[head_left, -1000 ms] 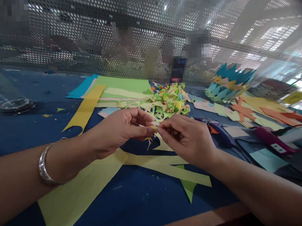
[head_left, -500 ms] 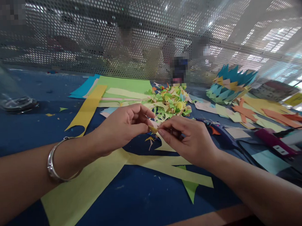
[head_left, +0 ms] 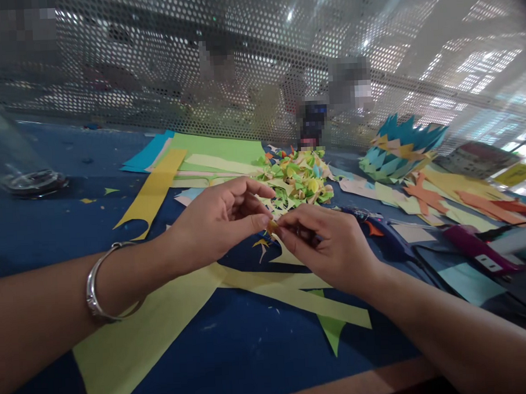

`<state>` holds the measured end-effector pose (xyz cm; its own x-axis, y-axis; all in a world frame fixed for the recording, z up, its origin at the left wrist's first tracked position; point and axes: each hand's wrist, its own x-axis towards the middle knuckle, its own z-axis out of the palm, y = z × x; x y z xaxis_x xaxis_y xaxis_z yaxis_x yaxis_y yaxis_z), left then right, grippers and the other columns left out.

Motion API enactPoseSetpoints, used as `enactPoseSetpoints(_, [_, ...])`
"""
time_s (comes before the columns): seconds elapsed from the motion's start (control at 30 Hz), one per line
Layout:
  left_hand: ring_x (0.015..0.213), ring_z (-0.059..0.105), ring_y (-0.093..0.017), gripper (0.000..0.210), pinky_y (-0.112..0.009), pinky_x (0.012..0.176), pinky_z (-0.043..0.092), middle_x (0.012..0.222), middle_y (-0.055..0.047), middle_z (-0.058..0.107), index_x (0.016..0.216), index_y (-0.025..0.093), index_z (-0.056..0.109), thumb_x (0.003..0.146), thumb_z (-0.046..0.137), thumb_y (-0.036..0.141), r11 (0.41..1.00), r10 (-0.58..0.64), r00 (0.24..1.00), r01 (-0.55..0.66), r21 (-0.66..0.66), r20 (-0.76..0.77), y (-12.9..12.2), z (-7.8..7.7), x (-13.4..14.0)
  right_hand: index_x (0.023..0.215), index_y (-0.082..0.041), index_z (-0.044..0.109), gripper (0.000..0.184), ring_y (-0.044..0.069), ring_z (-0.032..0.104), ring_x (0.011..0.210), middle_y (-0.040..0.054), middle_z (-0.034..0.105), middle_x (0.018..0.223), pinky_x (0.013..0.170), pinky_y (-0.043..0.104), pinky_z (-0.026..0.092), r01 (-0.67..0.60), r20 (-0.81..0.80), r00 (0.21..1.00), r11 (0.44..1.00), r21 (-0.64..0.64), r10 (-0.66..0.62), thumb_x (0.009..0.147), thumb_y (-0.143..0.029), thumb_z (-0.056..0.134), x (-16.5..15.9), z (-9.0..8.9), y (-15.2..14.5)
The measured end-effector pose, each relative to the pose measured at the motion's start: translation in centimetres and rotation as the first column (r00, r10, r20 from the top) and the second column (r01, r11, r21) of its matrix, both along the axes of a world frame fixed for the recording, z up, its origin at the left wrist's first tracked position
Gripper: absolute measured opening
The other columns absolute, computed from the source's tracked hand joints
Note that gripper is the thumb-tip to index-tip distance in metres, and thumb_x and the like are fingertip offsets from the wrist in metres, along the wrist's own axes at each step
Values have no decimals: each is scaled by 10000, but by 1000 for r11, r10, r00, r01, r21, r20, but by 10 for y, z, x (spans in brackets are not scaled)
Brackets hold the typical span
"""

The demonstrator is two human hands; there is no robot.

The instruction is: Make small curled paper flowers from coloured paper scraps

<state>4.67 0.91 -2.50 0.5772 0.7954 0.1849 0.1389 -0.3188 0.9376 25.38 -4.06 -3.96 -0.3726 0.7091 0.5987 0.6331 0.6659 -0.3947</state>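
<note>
At the far left, a clear glass base point(head_left: 31, 183) sits on the blue tabletop point(head_left: 50, 229), well apart from my hands. Nearer, a silver bangle point(head_left: 96, 285) circles my left wrist. A long yellow paper strip point(head_left: 153, 187) lies beyond that arm, running away from me toward a stack of green and blue paper sheets point(head_left: 213, 150). Under my forearms, pale yellow paper offcuts point(head_left: 172, 305) spread across the tabletop.

My left hand point(head_left: 216, 222) is raised above the tabletop, its thumb and forefinger pinched together in a grip on the left end of a small folded yellow paper piece point(head_left: 272, 226). The piece is tiny and mostly covered by my fingertips; as far as I can tell its long axis runs left to right between the two hands, roughly level, and I cannot tell which end is its point. My right hand point(head_left: 330, 246) meets it from the other side, thumb and forefinger closed in a grip on the right end, the other fingers curled beneath.

Just beyond my fingertips lies a heap of small folded paper pieces point(head_left: 299, 181), green, yellow and orange. Farther right stands a spiky blue and yellow paper bowl point(head_left: 400, 150), with orange paper cutouts point(head_left: 432, 195) beside it. At the right edge, a magenta tool point(head_left: 474, 246) lies with a black cable point(head_left: 503, 224).
</note>
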Motion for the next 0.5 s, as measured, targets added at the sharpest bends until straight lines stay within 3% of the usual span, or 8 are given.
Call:
enactPoseSetpoints(0.23, [1023, 683, -206, 486, -356, 895, 563, 1095, -78, 711, 1275, 209, 546, 852, 730, 362, 1000, 8, 999, -7, -25, 39, 1, -4, -1, 841, -150, 666, 70, 66, 481, 585, -22, 585, 701, 557, 212, 382, 21, -20, 1000, 999, -30, -21, 900, -161, 629, 2, 0, 1])
enactPoseSetpoints(0.5, [902, 708, -165, 507, -313, 825, 581, 1057, -73, 723, 1227, 201, 534, 808, 785, 338, 972, -11, 995, 34, -233, 99, 3, -7, 0, 840, -151, 684, 75, 66, 464, 573, -34, 556, 668, 545, 213, 373, 53, -38, 998, 997, -58, -55, 892, -145, 630, 1, 3, -1])
